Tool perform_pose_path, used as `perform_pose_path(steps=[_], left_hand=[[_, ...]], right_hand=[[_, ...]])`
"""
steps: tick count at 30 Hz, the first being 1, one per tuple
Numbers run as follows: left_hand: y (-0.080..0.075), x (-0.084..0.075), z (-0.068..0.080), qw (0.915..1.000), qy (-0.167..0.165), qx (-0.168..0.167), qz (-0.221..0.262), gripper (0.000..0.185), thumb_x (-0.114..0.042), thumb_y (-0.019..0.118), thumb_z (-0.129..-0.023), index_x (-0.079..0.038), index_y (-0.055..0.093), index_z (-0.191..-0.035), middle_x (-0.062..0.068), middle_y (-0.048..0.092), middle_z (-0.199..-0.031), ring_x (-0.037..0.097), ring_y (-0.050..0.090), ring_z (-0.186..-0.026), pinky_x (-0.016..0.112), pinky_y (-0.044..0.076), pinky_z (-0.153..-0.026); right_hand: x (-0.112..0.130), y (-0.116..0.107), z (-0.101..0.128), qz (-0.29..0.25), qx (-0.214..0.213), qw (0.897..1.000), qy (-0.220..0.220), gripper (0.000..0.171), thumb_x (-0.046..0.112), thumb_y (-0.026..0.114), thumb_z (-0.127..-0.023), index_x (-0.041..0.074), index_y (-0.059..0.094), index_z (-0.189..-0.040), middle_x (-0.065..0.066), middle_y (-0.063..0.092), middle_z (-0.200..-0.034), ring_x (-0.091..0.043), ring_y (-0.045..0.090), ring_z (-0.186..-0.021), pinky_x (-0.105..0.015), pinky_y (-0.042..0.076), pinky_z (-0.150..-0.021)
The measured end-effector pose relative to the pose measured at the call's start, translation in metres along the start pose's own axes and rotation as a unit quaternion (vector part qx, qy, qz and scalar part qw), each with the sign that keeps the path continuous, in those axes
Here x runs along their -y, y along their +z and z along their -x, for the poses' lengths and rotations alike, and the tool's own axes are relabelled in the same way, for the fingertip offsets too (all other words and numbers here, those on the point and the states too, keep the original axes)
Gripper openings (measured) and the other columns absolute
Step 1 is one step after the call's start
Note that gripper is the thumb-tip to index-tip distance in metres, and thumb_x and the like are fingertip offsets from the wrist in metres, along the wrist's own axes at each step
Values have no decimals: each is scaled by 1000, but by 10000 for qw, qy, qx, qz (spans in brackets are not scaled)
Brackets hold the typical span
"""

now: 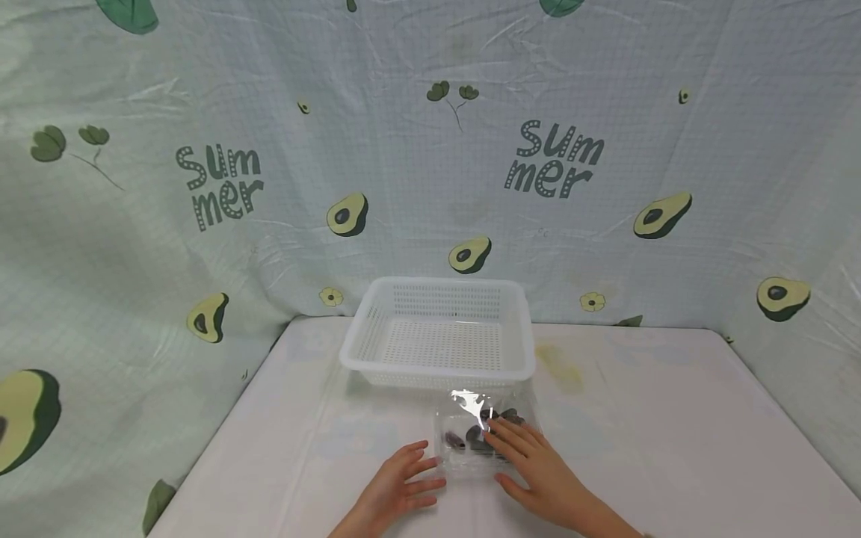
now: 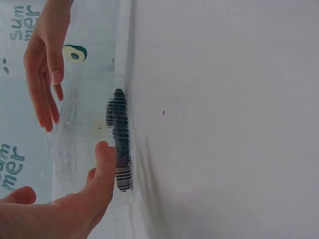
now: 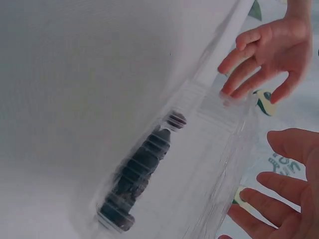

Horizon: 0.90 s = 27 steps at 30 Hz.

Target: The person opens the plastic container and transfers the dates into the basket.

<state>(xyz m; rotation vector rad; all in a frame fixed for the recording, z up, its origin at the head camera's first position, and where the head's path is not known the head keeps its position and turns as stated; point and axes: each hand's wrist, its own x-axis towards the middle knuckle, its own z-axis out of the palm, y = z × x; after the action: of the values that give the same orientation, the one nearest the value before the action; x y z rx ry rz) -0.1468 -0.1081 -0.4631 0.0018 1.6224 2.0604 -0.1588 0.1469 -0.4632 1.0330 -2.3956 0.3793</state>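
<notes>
A clear plastic box (image 1: 457, 469) stands on the white-covered table, with several dark, oval, wrinkled-looking pieces (image 3: 139, 167) lying along its bottom. What kind they are is hard to tell through the ridged wall. My left hand (image 1: 403, 486) is at the box's left end, fingers spread and somewhat bent. Its fingertips are at or very near the wall; contact is not certain. Over the right part of the box is my right hand (image 1: 541, 471), fingers extended and thumb apart, covering some of the dark pieces in the head view. Neither hand grips anything.
Just behind the box stands a white perforated plastic basket (image 1: 437, 373). A pale cloth (image 1: 403, 134) printed with avocados and lettering hangs behind and at both sides of the table (image 1: 673, 433). A yellowish stain (image 1: 561, 368) marks the table cover right of the basket.
</notes>
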Motion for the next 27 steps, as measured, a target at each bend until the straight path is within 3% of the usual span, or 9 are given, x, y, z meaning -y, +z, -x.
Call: perform_pose_path(steps=[3, 6, 10, 15, 23, 27], left_hand=[[0, 3, -1, 9999, -28, -126, -13, 64, -35, 40, -92, 7, 18, -135, 25, 50, -124, 31, 59, -102, 41, 49, -80], [2, 6, -2, 9998, -145, -150, 44, 60, -36, 42, -92, 5, 24, -133, 19, 57, -116, 25, 62, -97, 38, 50, -75], [5, 9, -4, 9995, -265, -164, 45, 52, -35, 46, -91, 0, 34, -128, 11, 62, -110, 21, 64, -92, 36, 51, -72], [10, 12, -5, 9991, -191, -377, -74, 39, -29, 49, -91, -4, 44, -120, 5, 65, -103, 16, 65, -87, 33, 52, -68], [13, 16, -8, 9986, -33, -526, -58, 25, -25, 52, -89, -6, 52, -105, -2, 66, -96, 10, 64, -82, 30, 51, -66], [13, 16, -9, 9982, -33, -589, 80, 21, -23, 52, -89, -7, 53, -102, -2, 66, -96, 9, 63, -82, 30, 50, -66]], right_hand=[[5, 4, -3, -94, 31, 10000, 12, 61, 29, 69, -74, 12, 48, -128, -7, 50, -130, -26, 47, -118, -14, -6, -108], [10, 8, -6, -24, 7, 10000, -6, 57, 31, 67, -76, 13, 49, -127, -6, 51, -129, -25, 48, -117, -25, 16, -109], [15, 13, -12, 118, -110, 9998, -99, 54, 32, 68, -75, 14, 53, -124, -4, 53, -128, -23, 50, -116, -42, 42, -89], [21, 23, -19, 149, -180, 9995, -227, 51, 32, 67, -75, 18, 54, -122, -3, 54, -126, -23, 50, -115, -44, 45, -84], [28, 34, -30, 268, -377, 9978, -478, 35, 31, 66, -77, 21, 60, -111, -3, 57, -120, -23, 52, -113, -38, 44, -85], [31, 37, -35, 360, -366, 9980, -371, 33, 30, 68, -74, 24, 61, -106, 0, 59, -114, -19, 53, -109, -37, 46, -84]])
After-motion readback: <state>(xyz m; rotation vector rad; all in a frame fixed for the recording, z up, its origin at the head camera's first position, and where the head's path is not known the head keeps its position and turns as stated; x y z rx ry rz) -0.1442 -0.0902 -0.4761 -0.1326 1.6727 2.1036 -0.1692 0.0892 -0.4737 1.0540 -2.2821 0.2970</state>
